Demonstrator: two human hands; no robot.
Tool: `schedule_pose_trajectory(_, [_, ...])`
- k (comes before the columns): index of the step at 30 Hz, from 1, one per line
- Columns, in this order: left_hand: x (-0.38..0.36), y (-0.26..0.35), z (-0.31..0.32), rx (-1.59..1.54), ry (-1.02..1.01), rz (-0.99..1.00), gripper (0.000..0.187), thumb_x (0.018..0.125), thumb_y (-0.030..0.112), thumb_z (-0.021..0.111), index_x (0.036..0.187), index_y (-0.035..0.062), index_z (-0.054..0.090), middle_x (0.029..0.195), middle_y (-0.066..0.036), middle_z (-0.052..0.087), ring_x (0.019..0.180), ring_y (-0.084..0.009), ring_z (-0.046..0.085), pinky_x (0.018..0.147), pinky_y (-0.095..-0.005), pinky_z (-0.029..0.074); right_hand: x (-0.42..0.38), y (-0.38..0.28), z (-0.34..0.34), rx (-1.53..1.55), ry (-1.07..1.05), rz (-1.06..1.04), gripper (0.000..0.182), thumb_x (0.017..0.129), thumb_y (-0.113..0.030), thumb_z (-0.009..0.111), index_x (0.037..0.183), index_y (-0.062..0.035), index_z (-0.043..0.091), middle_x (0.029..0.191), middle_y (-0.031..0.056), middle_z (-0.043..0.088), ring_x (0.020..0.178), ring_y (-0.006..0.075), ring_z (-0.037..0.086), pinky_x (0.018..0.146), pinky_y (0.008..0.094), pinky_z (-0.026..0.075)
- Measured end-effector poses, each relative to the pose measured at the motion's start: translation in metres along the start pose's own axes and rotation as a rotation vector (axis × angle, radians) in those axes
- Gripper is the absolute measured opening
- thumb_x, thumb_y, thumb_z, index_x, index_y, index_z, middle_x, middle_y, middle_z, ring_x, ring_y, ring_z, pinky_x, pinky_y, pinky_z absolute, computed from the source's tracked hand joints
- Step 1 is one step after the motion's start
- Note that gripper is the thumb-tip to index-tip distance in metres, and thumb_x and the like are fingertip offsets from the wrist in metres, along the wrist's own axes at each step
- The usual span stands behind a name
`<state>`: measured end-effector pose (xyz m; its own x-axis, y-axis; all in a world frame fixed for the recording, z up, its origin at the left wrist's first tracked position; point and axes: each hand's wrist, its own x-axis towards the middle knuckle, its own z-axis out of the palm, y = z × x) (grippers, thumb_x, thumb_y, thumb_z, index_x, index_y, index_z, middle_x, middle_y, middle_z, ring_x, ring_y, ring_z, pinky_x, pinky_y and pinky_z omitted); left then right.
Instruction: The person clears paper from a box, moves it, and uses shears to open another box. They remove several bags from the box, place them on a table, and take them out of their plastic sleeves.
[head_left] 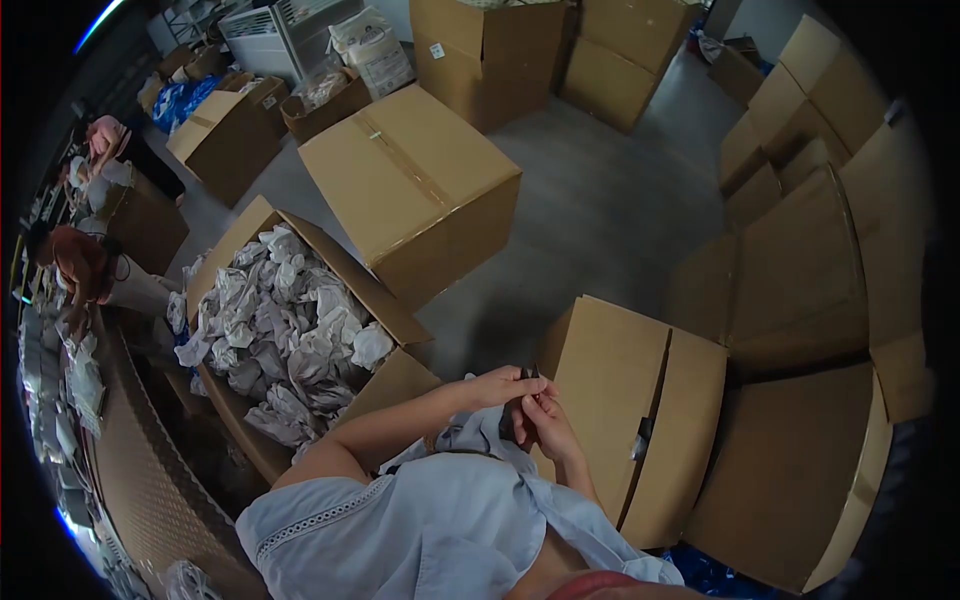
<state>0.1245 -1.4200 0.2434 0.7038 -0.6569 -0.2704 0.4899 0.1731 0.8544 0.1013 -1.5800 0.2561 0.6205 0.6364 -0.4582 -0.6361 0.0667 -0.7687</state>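
Close together in front of my chest, both hands are closed around a small dark object with narrow tips; its kind is too small to make out. My left hand comes in from the left, fingers bent towards it. My right hand pinches at it from the lower right. Grey crumpled material shows beneath the left wrist. Beside the right hand is a closed carton with a dark gap between its flaps. A black item rests at that gap.
An open carton full of crumpled grey-white wrapped bundles stands at my left. Beyond it is a large taped carton. Open cartons line the right. Two people work at the far left, along cluttered shelving.
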Motion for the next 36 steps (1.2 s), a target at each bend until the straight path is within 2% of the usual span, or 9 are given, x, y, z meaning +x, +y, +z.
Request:
schedule_pose_trajectory(7, [0.026, 0.029, -0.07, -0.182, 0.241, 0.121, 0.056, 0.089, 0.043, 0.038, 0.131, 0.0062, 0.03, 0.12, -0.007, 0.047, 0.104, -0.0162, 0.047, 0.088, -0.0292, 0.035, 0.09, -0.057, -0.015, 0.307, 0.001, 0.092, 0.046, 0.09, -0.048, 0.028, 0.083, -0.0078, 0.049, 0.055, -0.0001, 0.039, 0.039, 0.009, 0.032, 0.037, 0.0226, 0.028])
schedule_pose_trajectory(9, [0.027, 0.025, -0.119, -0.041, 0.382, -0.092, 0.067, 0.086, 0.051, 0.038, 0.135, 0.0091, 0.019, 0.129, -0.005, 0.039, 0.109, -0.018, 0.044, 0.09, -0.033, 0.034, 0.128, -0.071, -0.029, 0.343, 0.025, 0.182, 0.046, 0.089, -0.049, 0.029, 0.089, -0.0084, 0.05, 0.056, -0.0002, 0.04, 0.04, 0.0086, 0.032, 0.037, 0.0215, 0.027])
schedule_pose_trajectory(10, [0.026, 0.021, -0.141, 0.082, 0.606, -0.051, 0.053, 0.085, 0.046, 0.043, 0.124, 0.0101, 0.042, 0.116, -0.006, 0.051, 0.089, -0.0235, 0.056, 0.082, -0.0352, 0.041, 0.149, -0.077, -0.035, 0.322, 0.011, 0.198, 0.046, 0.089, -0.049, 0.029, 0.089, -0.0084, 0.05, 0.056, -0.0002, 0.04, 0.04, 0.0086, 0.032, 0.037, 0.0215, 0.027])
schedule_pose_trajectory(14, [0.002, -0.01, -0.271, 0.599, 0.873, -0.197, 0.05, 0.083, 0.044, 0.046, 0.119, 0.0101, 0.047, 0.112, -0.014, 0.053, 0.099, -0.0313, 0.053, 0.084, -0.0382, 0.041, 0.253, -0.125, -0.046, 0.249, -0.076, 0.258, 0.044, 0.089, -0.048, 0.034, 0.093, -0.0077, 0.052, 0.058, -0.0017, 0.04, 0.041, 0.0066, 0.031, 0.036, 0.0204, 0.025])
schedule_pose_trajectory(16, [-0.02, -0.009, -0.29, 0.711, 1.076, -0.528, 0.048, 0.079, 0.043, 0.048, 0.113, 0.0085, 0.051, 0.105, -0.019, 0.055, 0.102, -0.035, 0.05, 0.085, -0.0408, 0.041, 0.295, -0.143, -0.039, -0.014, 0.036, 0.343, 0.044, 0.089, -0.048, 0.031, 0.093, -0.0083, 0.05, 0.059, -0.0017, 0.042, 0.04, 0.0062, 0.03, 0.035, 0.02, 0.024])
schedule_pose_trajectory(27, [-0.052, -0.062, -0.428, 0.286, 1.662, -0.746, 0.061, 0.076, 0.041, 0.053, 0.124, 0.0083, 0.037, 0.118, -0.02, 0.045, 0.104, -0.0398, 0.046, 0.086, -0.0449, 0.04, 0.517, -0.204, 0.021, -0.567, -0.194, 0.258, 0.036, 0.086, -0.04, 0.048, 0.082, -0.005, 0.054, 0.053, -0.0056, 0.038, 0.041, 0.0019, 0.032, 0.035, 0.0187, 0.026])
schedule_pose_trajectory(30, [-0.046, -0.059, -0.47, 0.22, 1.855, -0.691, 0.064, 0.076, 0.043, 0.054, 0.126, 0.0068, 0.033, 0.119, -0.021, 0.044, 0.105, -0.0403, 0.045, 0.086, -0.0451, 0.04, 0.599, -0.216, 0.023, -0.791, -0.238, 0.209, 0.034, 0.081, -0.038, 0.055, 0.083, -0.0041, 0.055, 0.052, -0.0019, 0.043, 0.042, 0.0083, 0.042, 0.039, 0.0237, 0.034])
schedule_pose_trajectory(32, [-0.043, -0.058, -0.509, 0.168, 1.948, -0.631, 0.066, 0.076, 0.044, 0.053, 0.126, 0.0059, 0.033, 0.119, -0.022, 0.043, 0.105, -0.0398, 0.045, 0.085, -0.045, 0.04, 0.664, -0.216, 0.024, -1.44, -0.32, -0.267, 0.035, 0.076, -0.037, 0.061, 0.086, -0.0044, 0.055, 0.058, 0.0046, 0.052, 0.05, 0.0187, 0.052, 0.048, 0.0313, 0.041])
schedule_pose_trajectory(36, [-0.018, -0.041, -0.535, 0.007, 2.059, -0.658, 0.069, 0.075, 0.05, 0.053, 0.125, 0.0056, 0.034, 0.119, -0.018, 0.045, 0.103, -0.0363, 0.048, 0.082, -0.0437, 0.042, 0.778, -0.228, 0.06, -1.645, -0.379, -0.177, 0.034, 0.074, -0.036, 0.06, 0.088, -0.006, 0.055, 0.066, 0.0098, 0.057, 0.061, 0.0259, 0.056, 0.056, 0.0366, 0.043])
